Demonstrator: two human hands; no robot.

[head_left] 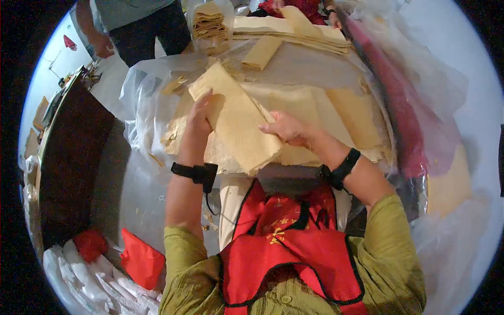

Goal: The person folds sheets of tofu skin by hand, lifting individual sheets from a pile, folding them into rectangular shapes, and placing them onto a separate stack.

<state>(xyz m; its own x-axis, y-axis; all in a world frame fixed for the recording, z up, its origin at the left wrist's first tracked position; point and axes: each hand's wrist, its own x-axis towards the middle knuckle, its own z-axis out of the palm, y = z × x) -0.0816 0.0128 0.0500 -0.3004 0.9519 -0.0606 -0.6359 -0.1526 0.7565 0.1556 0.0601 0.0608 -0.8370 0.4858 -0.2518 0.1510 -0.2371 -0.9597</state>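
Observation:
A folded pale-yellow sheet [233, 118], thin and slightly wrinkled, is held at a slant over the near end of the table. My left hand [201, 113] grips its left edge, thumb on top and fingers underneath. On the opposite edge, my right hand [287, 129] pinches the sheet with the thumb across its face. Beneath both hands lies a broad layer of similar sheets [312, 110], with ragged edges at the left. A darker folded sheet [357, 118] rests at the right of that layer.
Farther back lie a folded strip [262, 52] and a long stack of sheets [320, 41]. A bagged stack [210, 23] stands at the back left. One person [152, 31] stands there; another person's hand [334, 20] shows at back right. Plastic film [144, 100] drapes the table's left side.

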